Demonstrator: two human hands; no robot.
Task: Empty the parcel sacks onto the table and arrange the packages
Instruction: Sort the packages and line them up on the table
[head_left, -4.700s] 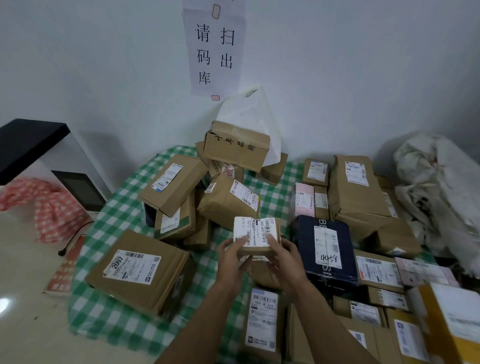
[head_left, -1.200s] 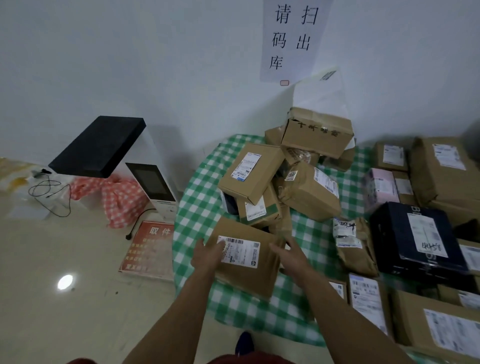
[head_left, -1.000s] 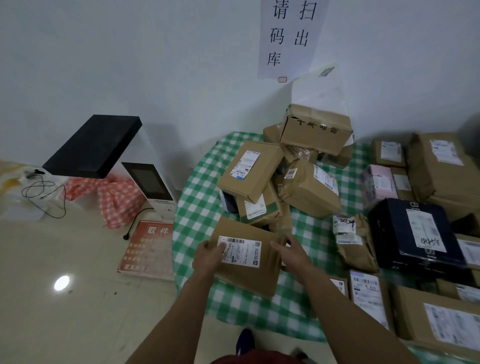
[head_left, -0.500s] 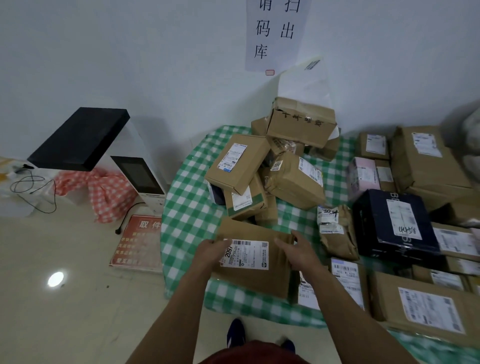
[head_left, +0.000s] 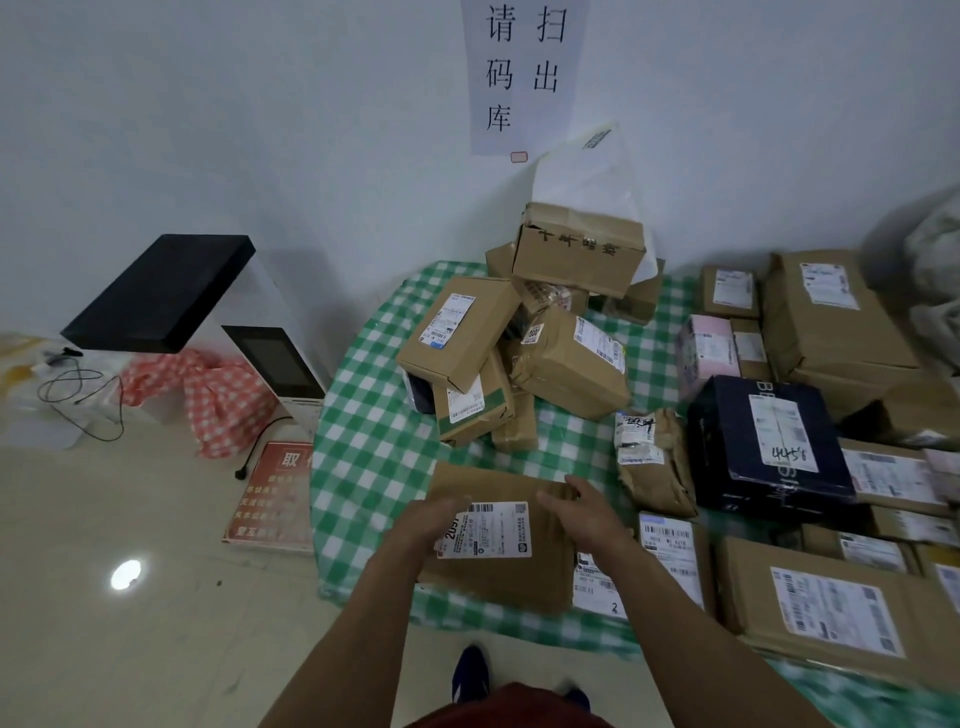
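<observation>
Flat brown package (head_left: 498, 571) lies label up on the near-left part of the table (head_left: 374, 452), with its near edge close to the table's rim. Left hand (head_left: 434, 519) sits over the package's left edge and partly covers the white label. That area is motion-blurred, so I cannot tell whether the fingers grip or merely rest. Right hand (head_left: 582, 512) has its fingers loosely extended on the package's far-right corner, not curled round it. The package's right side lies over the edge of a white-labelled parcel (head_left: 670, 551). Just right of the right hand is a crumpled paper parcel (head_left: 654, 462), with a dark blue box (head_left: 769, 447) against it. Open room: bare checked cloth left of and beyond the package, up to the pile of boxes (head_left: 519, 353) at the far side. The right half of the table is packed box to box.
</observation>
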